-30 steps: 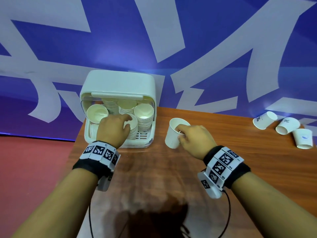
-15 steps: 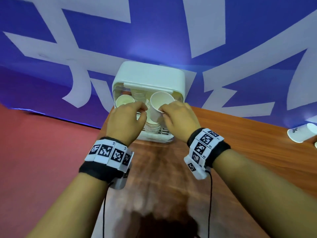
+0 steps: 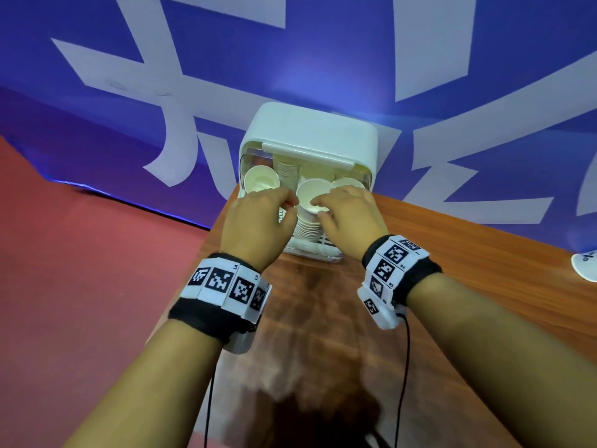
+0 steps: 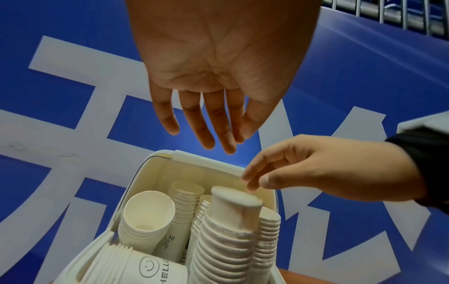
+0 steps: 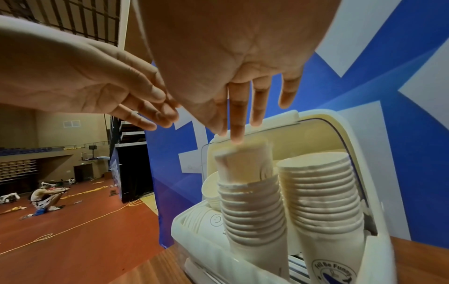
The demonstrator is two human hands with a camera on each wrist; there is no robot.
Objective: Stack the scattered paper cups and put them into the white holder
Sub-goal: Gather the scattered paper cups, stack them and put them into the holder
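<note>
The white holder (image 3: 310, 134) stands open at the table's far left corner with several stacks of paper cups in it. One paper cup (image 3: 311, 194) sits upright in the top of the front middle stack (image 3: 305, 227), sticking out well above it. My right hand (image 3: 349, 211) hovers over that cup with straight fingers, its index fingertip (image 5: 237, 139) touching the rim. In the left wrist view the cup (image 4: 233, 205) stands just under those fingertips. My left hand (image 3: 258, 221) floats beside the stack, fingers straight and empty, palm showing in its own view (image 4: 211, 124).
More stacks fill the holder: one at its left (image 3: 261, 179), one at its right (image 3: 347, 182), and one lying with a smiley cup (image 4: 145, 269). A loose cup (image 3: 586, 266) lies at the wooden table's (image 3: 452, 270) right edge. Red floor drops off left. A person (image 5: 41, 198) sits far off.
My right hand carried the cup from the table to the holder and set it into the front middle stack. My left hand lifted off that stack. The head view swung left.
</note>
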